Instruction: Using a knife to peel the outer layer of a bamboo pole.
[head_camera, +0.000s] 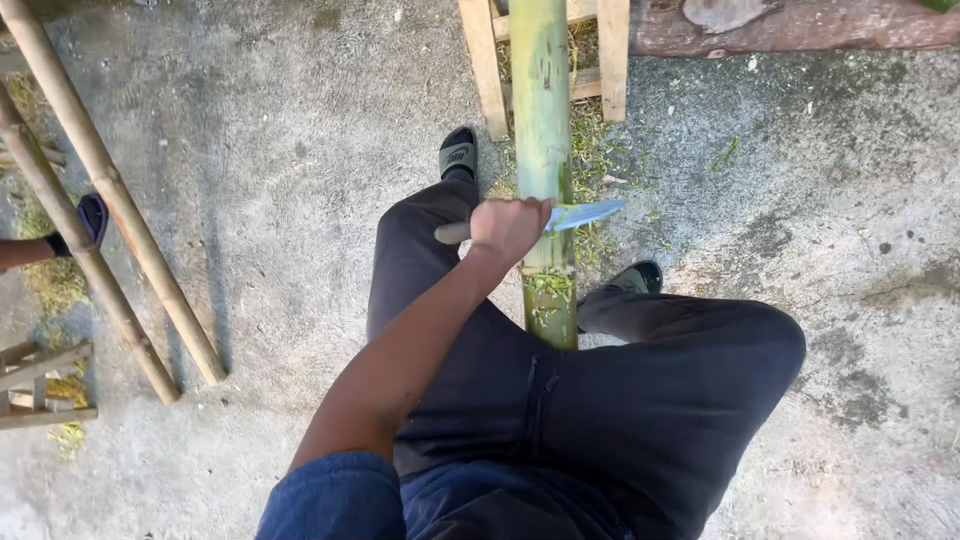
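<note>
Bamboo (541, 110) runs between the legs, its lower end hidden, while the left hand (508, 228) grips a knife (585, 214) across it; right hand unseen.

Green bamboo pole (541, 120) — pale blue-grey knife blade (585, 214), black trousers (600, 380)
</note>
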